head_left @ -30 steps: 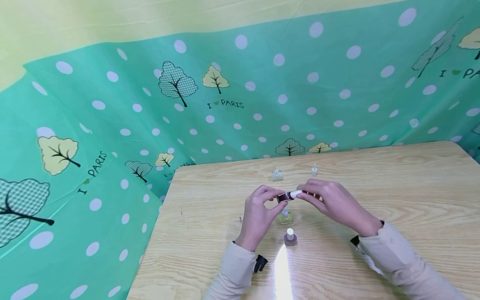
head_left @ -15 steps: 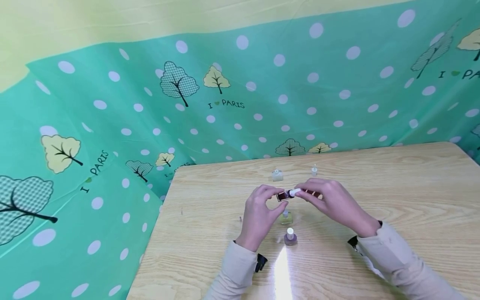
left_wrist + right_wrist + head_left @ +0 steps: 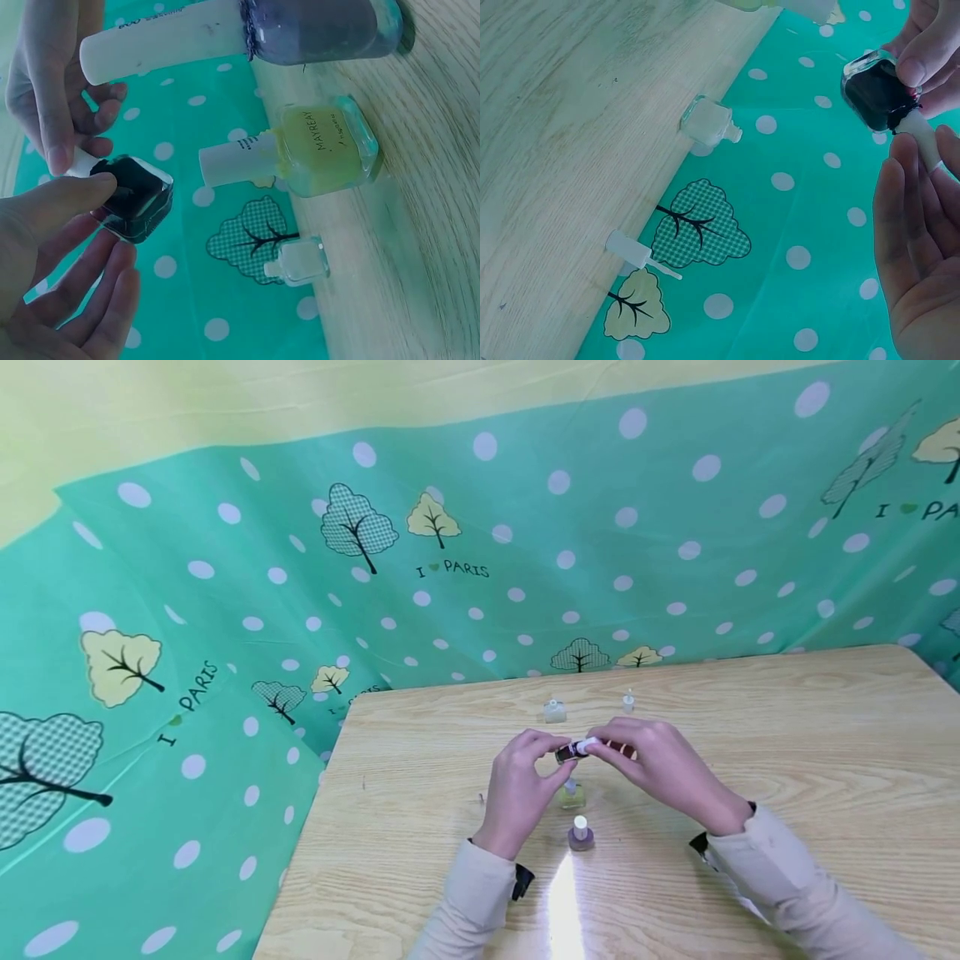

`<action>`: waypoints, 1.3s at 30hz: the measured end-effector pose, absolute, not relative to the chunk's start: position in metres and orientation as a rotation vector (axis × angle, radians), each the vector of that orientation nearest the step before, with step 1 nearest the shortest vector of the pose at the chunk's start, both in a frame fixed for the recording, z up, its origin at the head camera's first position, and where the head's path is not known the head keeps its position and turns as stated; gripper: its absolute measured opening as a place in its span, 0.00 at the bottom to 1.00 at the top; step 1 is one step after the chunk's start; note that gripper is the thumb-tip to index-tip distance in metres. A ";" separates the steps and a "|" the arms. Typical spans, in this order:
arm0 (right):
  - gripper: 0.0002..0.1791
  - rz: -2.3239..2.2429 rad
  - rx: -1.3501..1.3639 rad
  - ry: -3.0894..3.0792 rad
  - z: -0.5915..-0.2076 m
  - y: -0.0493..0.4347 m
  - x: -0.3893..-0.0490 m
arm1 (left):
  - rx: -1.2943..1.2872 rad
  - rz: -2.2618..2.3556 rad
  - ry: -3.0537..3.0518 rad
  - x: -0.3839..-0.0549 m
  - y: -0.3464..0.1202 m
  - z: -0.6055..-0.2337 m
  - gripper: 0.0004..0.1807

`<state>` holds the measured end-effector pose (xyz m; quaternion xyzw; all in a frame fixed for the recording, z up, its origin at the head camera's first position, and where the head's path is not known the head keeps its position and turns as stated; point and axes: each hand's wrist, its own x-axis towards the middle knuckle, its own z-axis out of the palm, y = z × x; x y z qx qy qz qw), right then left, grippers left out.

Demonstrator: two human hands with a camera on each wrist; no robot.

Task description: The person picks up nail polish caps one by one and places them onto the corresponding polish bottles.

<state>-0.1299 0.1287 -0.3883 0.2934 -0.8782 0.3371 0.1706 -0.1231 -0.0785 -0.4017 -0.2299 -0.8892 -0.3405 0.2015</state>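
Note:
My left hand (image 3: 517, 793) pinches a small square glass bottle of dark nail polish (image 3: 135, 195) between thumb and fingers, above the table. The bottle lies tilted on its side in the air. Its white cap (image 3: 921, 139) is at the bottle's neck, and my right hand (image 3: 660, 768) pinches that cap with thumb and fingertips. Below the hands stand a yellow nail polish bottle (image 3: 572, 797) and, nearer me, a purple one (image 3: 581, 839), both with white caps on.
Farther back on the wooden table (image 3: 825, 760) stands an uncapped bottle of whitish polish (image 3: 707, 120). To its right a white cap (image 3: 626, 247) stands with its brush pointing up. A green dotted cloth (image 3: 525, 527) hangs behind the table.
My right hand has shifted slightly left and turned a little at the cap. The left hand keeps its grip on the dark bottle, almost in place. The other bottles have not moved.

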 end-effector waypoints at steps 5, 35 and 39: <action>0.05 0.988 0.823 -2.510 -0.388 0.127 -0.132 | -0.657 -0.960 -2.484 -0.126 -0.078 -0.402 0.13; 0.14 1.160 0.684 -2.779 -0.414 0.152 -0.143 | -0.416 -1.413 -2.699 -0.151 -0.087 -0.431 0.14; 0.15 1.162 0.668 -2.797 -0.421 0.158 -0.147 | -0.378 -1.425 -2.732 -0.155 -0.086 -0.436 0.13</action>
